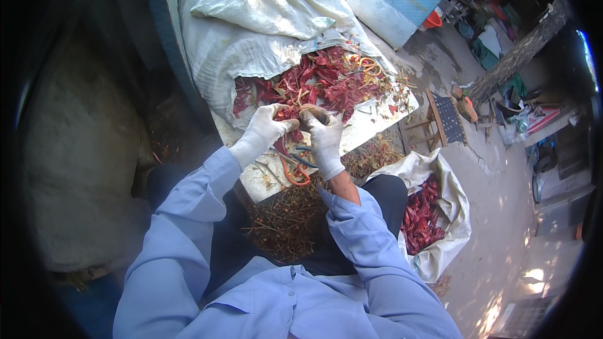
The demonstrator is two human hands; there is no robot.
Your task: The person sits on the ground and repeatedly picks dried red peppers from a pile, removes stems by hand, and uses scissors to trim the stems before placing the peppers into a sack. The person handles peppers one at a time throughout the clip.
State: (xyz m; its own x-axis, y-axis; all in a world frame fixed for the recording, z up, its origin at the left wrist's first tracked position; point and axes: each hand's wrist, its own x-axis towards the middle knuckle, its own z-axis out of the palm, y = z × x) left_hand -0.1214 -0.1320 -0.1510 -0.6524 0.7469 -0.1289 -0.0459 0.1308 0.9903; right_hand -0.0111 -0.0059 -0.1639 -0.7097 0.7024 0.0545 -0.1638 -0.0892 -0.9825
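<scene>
Both my hands wear white gloves and meet over the near edge of a heap of dried red chili peppers (330, 78). My left hand (267, 129) is closed, its thumb and fingers pinching a dried chili pepper (287, 113). Close beside it, my right hand (323, 135) is closed too, its darkened fingertips bent in against the same peppers; the exact grip is partly hidden. Below the hands, a tool with orange loop handles (295, 172) lies at the board's edge, next to a dark blue handle (306, 157).
A large white woven sack (245, 19) spills the peppers onto a pale board (386, 110). By my right knee stands an open white sack (455, 213) holding more chilies. Stems and scraps (286, 229) litter the ground between my legs. A low chair (446, 116) stands at right.
</scene>
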